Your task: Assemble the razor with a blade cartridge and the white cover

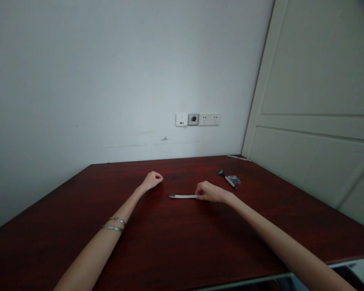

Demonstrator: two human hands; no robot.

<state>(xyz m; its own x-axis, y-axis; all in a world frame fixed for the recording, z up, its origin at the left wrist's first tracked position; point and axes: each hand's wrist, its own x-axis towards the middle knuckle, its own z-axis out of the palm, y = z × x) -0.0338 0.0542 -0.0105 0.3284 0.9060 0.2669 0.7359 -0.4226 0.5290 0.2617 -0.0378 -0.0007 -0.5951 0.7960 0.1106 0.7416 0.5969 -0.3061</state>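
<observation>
A slim white stick with a dark end, shaped like a toothbrush [183, 197], lies level across the dark red table [157, 250], its dark end pointing left. My right hand [210, 191] pinches its right end between thumb and fingers, low over the tabletop. To the left, apart from the stick, my left hand [151, 180] is closed, thumb and forefinger tips together in a loop; nothing shows in it. Two silvery bangles [113, 228] circle my left forearm.
A razor [227, 179] lies beyond my right hand, beside a small clear packet [234, 179] with coloured contents. Wall sockets [209, 119] sit above the table's back edge. A pale panelled door [315, 101] borders the right side.
</observation>
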